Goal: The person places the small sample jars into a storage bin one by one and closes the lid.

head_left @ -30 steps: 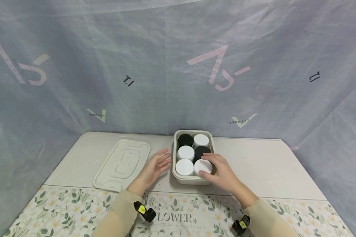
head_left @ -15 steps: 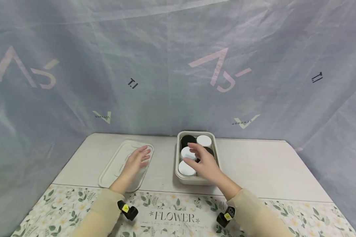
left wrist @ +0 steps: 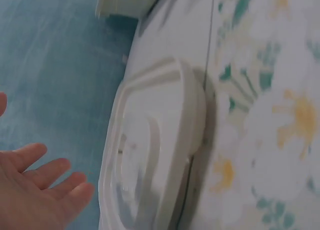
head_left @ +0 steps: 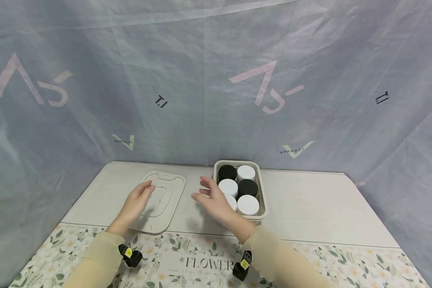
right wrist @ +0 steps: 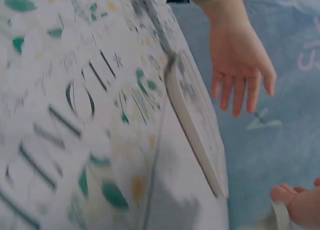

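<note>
An off-white box (head_left: 264, 200) at mid-table holds several round jars in two columns, with white tops like the white jar (head_left: 248, 205) and black tops like the black jar (head_left: 247, 187). Its flat off-white lid (head_left: 167, 208) lies on the table to the left. My left hand (head_left: 134, 205) hovers at the lid's left side, fingers relaxed, nothing in them; the left wrist view shows the lid (left wrist: 155, 104) beside the spread fingertips. My right hand (head_left: 217, 204) is raised between lid and box, empty, fingers loosely bent, hiding part of the front-left jar.
A floral mat (head_left: 198, 248) with printed lettering covers the table's near part. Behind the pale tabletop (head_left: 306, 204) hangs a grey-blue curtain (head_left: 187, 80), which also closes in both sides. A camera is strapped to each wrist.
Both hands have moved left: the right has come off the front-right jar and away over the box's left side, while the left has passed across the lid. Box and jars stay put.
</note>
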`<state>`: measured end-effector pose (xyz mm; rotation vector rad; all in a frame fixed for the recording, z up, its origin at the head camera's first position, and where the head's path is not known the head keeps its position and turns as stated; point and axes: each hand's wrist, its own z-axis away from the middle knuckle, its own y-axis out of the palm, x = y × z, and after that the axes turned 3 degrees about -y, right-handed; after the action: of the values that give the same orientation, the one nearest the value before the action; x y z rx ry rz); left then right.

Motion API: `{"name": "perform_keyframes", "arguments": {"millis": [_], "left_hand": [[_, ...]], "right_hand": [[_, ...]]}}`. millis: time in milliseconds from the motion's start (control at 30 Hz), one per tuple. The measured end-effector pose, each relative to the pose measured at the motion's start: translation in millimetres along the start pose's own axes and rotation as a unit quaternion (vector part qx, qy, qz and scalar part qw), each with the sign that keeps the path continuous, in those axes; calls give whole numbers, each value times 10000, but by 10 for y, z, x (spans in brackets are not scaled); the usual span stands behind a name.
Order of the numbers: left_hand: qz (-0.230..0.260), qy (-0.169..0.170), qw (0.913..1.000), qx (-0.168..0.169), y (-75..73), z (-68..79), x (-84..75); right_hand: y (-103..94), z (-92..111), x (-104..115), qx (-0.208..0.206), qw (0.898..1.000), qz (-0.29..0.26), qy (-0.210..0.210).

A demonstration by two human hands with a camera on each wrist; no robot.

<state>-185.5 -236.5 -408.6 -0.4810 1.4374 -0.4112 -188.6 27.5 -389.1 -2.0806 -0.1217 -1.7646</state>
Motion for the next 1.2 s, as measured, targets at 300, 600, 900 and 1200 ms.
{"name": "perform_keyframes", "arguments": {"millis": [300, 600, 900, 1200], "left_hand": [[-793, -316, 9963, -55, -132, -60, 154], [-1146, -719, 9908, -58, -300, -123, 271], [-1368, -1055, 9845, 307, -333, -162, 336], [-1220, -897, 9879, 333, -313, -165, 316]], "right_hand": [[447, -63, -57, 349, 9991, 204, 139], [730, -138, -185, 229, 9969, -117, 748], [826, -140, -283, 407, 9894, -593, 1262], [795, -197, -340, 497, 9730, -1732, 1440]]}}
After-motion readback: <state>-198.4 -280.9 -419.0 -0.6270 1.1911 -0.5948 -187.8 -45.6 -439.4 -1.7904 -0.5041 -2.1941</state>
